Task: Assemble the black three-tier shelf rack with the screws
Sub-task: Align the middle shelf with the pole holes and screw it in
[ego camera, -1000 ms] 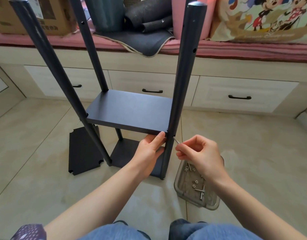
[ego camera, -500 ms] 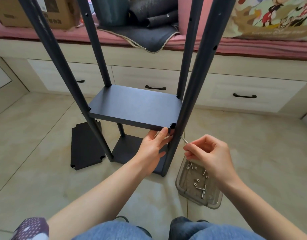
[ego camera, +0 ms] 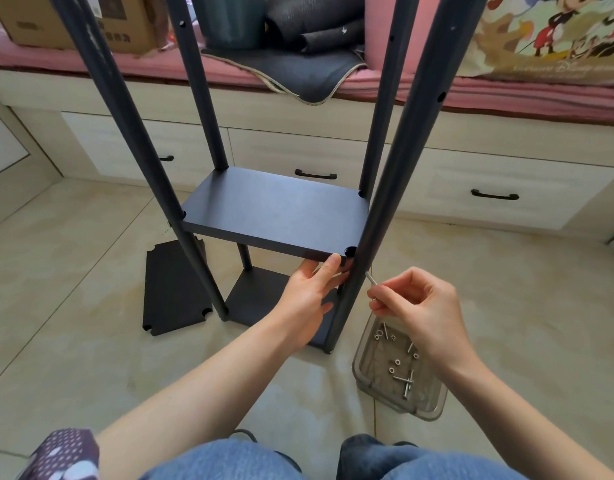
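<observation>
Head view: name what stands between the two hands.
The near right black round metal post of the rack stands between the left hand and right hand, in the head view.

"Disney" on cartoon cushion (ego camera: 555, 39)

1. The rack (ego camera: 274, 216) stands on the floor (ego camera: 73, 258), mid-scene, with four posts rising from it.
2. Its middle shelf (ego camera: 274, 211) sits above the bottom shelf (ego camera: 260, 296).
3. A loose shelf (ego camera: 172, 289) lies flat on the floor, just left of the rack.
4. A tray (ego camera: 395, 386) sits on the floor, right of the near right post (ego camera: 385, 202), with screws (ego camera: 406, 379) and washers in it.
5. The left hand (ego camera: 309, 292) is at the middle shelf's near right corner, thumb on its edge.
6. The right hand (ego camera: 419, 306) is right of that post, above the tray, with a screw (ego camera: 370, 279) touching the post.
7. Drawers (ego camera: 298, 161) and a bench (ego camera: 506, 95) lie far, behind the rack.
</observation>
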`<action>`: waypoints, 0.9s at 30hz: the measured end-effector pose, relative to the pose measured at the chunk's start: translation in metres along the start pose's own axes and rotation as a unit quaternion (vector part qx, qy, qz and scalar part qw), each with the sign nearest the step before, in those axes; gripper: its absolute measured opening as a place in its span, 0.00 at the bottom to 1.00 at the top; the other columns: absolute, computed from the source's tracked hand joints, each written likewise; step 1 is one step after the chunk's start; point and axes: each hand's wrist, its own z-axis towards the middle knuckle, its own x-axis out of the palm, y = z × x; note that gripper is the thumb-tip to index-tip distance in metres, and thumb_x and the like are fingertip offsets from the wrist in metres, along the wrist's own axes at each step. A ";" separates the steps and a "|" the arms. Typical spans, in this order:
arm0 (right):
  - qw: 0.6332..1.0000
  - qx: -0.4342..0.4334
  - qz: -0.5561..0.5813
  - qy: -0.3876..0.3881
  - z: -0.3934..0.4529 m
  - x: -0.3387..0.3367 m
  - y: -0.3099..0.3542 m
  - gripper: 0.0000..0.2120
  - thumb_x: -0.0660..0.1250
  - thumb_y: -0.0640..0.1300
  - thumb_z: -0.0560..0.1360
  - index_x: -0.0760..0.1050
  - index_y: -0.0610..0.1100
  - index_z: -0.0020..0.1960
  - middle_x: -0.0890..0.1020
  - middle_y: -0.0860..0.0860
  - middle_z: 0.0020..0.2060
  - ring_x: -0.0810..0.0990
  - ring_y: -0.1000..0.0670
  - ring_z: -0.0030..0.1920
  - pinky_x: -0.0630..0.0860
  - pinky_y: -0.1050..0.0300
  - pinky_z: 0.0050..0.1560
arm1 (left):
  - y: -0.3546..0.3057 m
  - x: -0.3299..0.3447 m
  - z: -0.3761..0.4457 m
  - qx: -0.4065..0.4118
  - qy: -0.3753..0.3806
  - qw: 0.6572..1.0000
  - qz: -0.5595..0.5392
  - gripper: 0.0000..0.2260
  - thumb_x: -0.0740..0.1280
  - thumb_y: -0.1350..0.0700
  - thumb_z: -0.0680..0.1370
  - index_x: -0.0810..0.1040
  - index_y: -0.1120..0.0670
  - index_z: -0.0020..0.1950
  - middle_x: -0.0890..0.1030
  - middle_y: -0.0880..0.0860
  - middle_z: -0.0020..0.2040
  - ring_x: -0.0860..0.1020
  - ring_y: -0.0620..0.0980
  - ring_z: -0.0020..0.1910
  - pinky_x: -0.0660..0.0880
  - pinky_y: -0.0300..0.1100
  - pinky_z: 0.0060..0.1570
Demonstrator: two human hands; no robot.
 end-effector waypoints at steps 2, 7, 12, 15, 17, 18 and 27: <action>1.000 -0.010 -0.009 -0.001 0.001 0.000 0.000 0.06 0.76 0.38 0.72 0.80 0.42 0.38 0.85 0.45 0.33 0.86 0.46 0.37 0.83 0.46 0.45 | 0.000 0.000 -0.001 0.001 0.001 1.000 0.003 0.15 0.62 0.44 0.82 0.73 0.47 0.66 0.84 0.42 0.59 0.79 0.41 0.61 0.63 0.55 0.64; 0.998 -0.047 -0.040 0.002 0.004 0.005 0.000 0.08 0.76 0.39 0.72 0.79 0.47 0.37 0.85 0.48 0.32 0.85 0.48 0.36 0.82 0.52 0.42 | 0.000 0.000 0.000 0.000 -0.006 1.000 0.002 0.14 0.62 0.44 0.82 0.74 0.47 0.66 0.84 0.42 0.59 0.79 0.43 0.62 0.63 0.56 0.66; 0.997 -0.058 -0.047 0.008 0.009 0.007 -0.002 0.07 0.76 0.40 0.72 0.79 0.47 0.38 0.85 0.48 0.33 0.85 0.49 0.36 0.83 0.53 0.41 | 0.000 -0.001 -0.001 0.002 -0.004 1.000 0.009 0.15 0.61 0.44 0.83 0.73 0.47 0.67 0.84 0.42 0.59 0.79 0.43 0.63 0.62 0.55 0.64; 0.998 -0.052 -0.039 0.015 0.012 0.007 -0.001 0.07 0.76 0.41 0.72 0.79 0.48 0.38 0.85 0.48 0.33 0.85 0.48 0.35 0.82 0.55 0.40 | 0.000 -0.001 -0.002 0.001 -0.004 1.000 0.009 0.15 0.60 0.43 0.83 0.73 0.47 0.66 0.84 0.42 0.59 0.78 0.42 0.63 0.62 0.55 0.64; 0.996 -0.064 -0.056 0.018 0.014 0.008 0.001 0.08 0.77 0.43 0.72 0.78 0.49 0.39 0.85 0.49 0.33 0.85 0.49 0.34 0.81 0.57 0.38 | 0.000 -0.001 -0.002 0.000 -0.004 1.000 0.009 0.15 0.61 0.43 0.82 0.73 0.47 0.66 0.84 0.43 0.60 0.77 0.43 0.64 0.62 0.56 0.66; 0.995 -0.073 -0.070 0.016 0.014 0.008 0.002 0.08 0.77 0.44 0.71 0.77 0.48 0.40 0.84 0.49 0.33 0.84 0.49 0.33 0.81 0.59 0.37 | 0.000 -0.001 -0.001 -0.001 -0.004 1.000 0.008 0.15 0.61 0.43 0.82 0.73 0.47 0.66 0.83 0.43 0.60 0.77 0.44 0.65 0.62 0.56 0.67; 0.975 -0.146 -0.168 0.002 0.014 0.006 0.005 0.09 0.75 0.41 0.73 0.76 0.47 0.38 0.81 0.55 0.31 0.82 0.54 0.33 0.75 0.65 0.36 | -0.001 0.000 -0.001 -0.003 -0.009 1.000 -0.003 0.16 0.61 0.44 0.83 0.72 0.48 0.68 0.84 0.43 0.59 0.77 0.43 0.63 0.61 0.55 0.66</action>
